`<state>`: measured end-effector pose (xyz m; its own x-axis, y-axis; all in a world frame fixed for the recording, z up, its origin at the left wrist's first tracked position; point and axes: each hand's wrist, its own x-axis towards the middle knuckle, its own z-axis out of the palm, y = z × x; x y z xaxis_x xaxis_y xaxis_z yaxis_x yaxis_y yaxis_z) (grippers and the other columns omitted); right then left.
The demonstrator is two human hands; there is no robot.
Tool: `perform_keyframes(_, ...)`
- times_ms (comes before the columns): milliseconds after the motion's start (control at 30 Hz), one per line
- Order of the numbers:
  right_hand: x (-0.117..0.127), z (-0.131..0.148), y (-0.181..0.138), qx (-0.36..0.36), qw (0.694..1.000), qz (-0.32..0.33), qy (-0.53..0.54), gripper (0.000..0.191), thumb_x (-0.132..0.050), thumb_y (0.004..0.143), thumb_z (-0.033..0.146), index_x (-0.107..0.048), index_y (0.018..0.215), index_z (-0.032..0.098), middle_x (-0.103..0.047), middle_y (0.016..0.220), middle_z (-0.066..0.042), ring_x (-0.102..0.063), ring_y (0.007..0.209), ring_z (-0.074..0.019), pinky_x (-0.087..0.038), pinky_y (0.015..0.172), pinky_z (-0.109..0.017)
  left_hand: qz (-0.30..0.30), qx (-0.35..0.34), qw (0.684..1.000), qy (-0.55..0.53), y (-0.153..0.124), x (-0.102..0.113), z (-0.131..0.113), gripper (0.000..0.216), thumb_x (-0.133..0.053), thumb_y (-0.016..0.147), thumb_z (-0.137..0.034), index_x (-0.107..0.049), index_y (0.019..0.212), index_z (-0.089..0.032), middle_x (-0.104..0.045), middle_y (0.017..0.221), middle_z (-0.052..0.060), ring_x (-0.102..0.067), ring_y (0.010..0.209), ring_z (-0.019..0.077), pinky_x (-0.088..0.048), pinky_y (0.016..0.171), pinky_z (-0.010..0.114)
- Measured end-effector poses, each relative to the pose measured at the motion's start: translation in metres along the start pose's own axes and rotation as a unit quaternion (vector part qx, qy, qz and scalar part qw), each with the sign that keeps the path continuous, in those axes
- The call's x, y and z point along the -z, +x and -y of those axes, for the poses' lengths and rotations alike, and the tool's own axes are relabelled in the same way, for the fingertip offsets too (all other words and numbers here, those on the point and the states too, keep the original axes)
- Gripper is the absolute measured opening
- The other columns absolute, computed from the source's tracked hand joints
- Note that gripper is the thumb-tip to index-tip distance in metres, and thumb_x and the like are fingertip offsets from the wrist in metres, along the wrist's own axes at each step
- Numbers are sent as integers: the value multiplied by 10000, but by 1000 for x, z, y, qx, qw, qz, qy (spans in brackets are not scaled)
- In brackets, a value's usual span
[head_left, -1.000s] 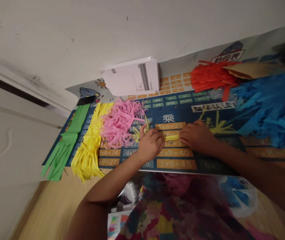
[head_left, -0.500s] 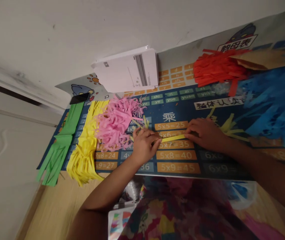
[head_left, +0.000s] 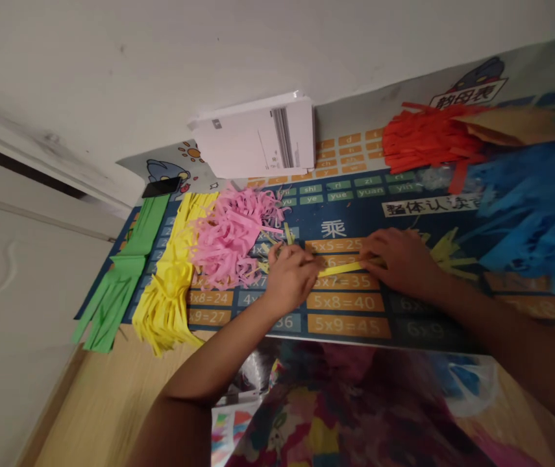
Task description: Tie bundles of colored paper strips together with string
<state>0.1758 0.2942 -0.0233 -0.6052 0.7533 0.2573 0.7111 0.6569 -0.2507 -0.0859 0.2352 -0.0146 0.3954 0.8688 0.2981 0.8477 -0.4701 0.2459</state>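
Both my hands rest on a dark blue multiplication-table mat. My left hand is closed, pinching the left end of a thin yellow paper strip. My right hand presses its curled fingers on the right end of the same strip, which lies flat between them. A few more loose yellow strips lie just beyond my right hand. A pile of pink paper strips sits right beside my left hand.
Green strips and yellow strips hang over the mat's left edge. Red strips and blue strips lie at the right, a white box against the wall, a dark phone at the far left.
My hands have drawn slightly apart along the yellow strip, so more of it shows between them. The view has shifted a little; the piles have not moved.
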Motion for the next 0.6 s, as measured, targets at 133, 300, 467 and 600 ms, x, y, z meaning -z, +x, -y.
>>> perform_keyframes(133, 7, 8, -3, 165, 983, -48, -68, 142, -563, 954, 248, -683, 879, 258, -720, 970, -7, -538, 984, -233, -243, 872, -424, -9, -112, 992, 65, -1, 4, -6, 168, -610, 906, -225, -730, 967, -326, -715, 1004, -16, -544, 1120, 238, -137, 1145, 566)
perform_keyframes(300, 9, 16, 3, 211, 969, -27, -127, 274, -453, 980, 123, -663, 826, 208, -689, 839, -43, -529, 897, -216, -269, 841, -412, 28, -134, 985, 105, 9, 10, -19, 178, -568, 929, -332, -722, 944, -244, -714, 965, 44, -545, 1119, 266, -138, 1164, 600)
perform_keyframes(467, 9, 19, 7, 147, 984, -37, -96, 181, -558, 935, 217, -650, 780, 199, -698, 873, -52, -536, 877, -219, -279, 813, -406, 14, -130, 986, 108, 17, 5, -21, 184, -564, 934, -320, -706, 902, -207, -701, 915, 53, -563, 1053, 256, -175, 1148, 608)
perform_keyframes(600, 5, 27, 7, 168, 977, -33, -125, 116, -571, 940, 239, -659, 875, 199, -694, 927, -57, -525, 906, -225, -274, 812, -406, -18, -137, 982, 127, 14, -1, -21, 221, -513, 964, -266, -691, 855, -195, -684, 854, 29, -577, 1014, 222, -205, 1143, 580)
